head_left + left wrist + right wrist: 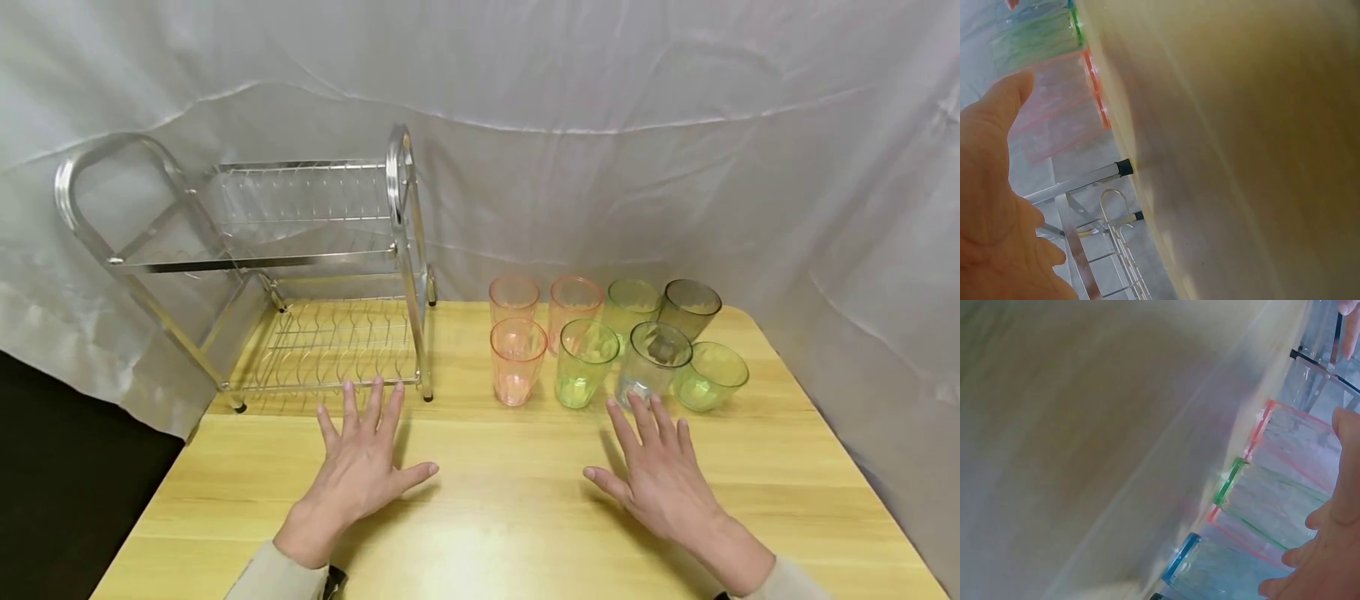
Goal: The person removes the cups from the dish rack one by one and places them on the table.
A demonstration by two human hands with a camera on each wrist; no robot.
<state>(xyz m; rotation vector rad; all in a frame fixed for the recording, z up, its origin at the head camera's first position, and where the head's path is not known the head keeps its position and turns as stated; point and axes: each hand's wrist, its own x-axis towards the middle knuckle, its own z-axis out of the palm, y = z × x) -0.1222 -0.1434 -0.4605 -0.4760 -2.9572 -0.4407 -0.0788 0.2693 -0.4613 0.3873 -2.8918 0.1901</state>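
My left hand [358, 468] is spread palm down over the wooden table, just in front of a two-tier metal dish rack [408, 275]. Its fingers are straight and hold nothing. Likewise spread and holding nothing, my right hand [663, 479] is in front of the clear plastic cups. Nearest to its fingertips is a bluish-grey cup [637, 375]. Beside that are a green cup [581, 375], a pink cup [517, 379] and a shorter yellow-green cup [705, 383]. Behind them are two more pink cups [513, 292] [576, 293], an olive-green cup [626, 304] and a dark grey cup [690, 304].
The wooden table [480, 517] runs back to a silvery cloth curtain [600, 200]. More cloth hangs along the right side. A black area [67, 475] lies beyond the table's left edge. The rack's lower wire shelf [337, 342] sits close above the tabletop.
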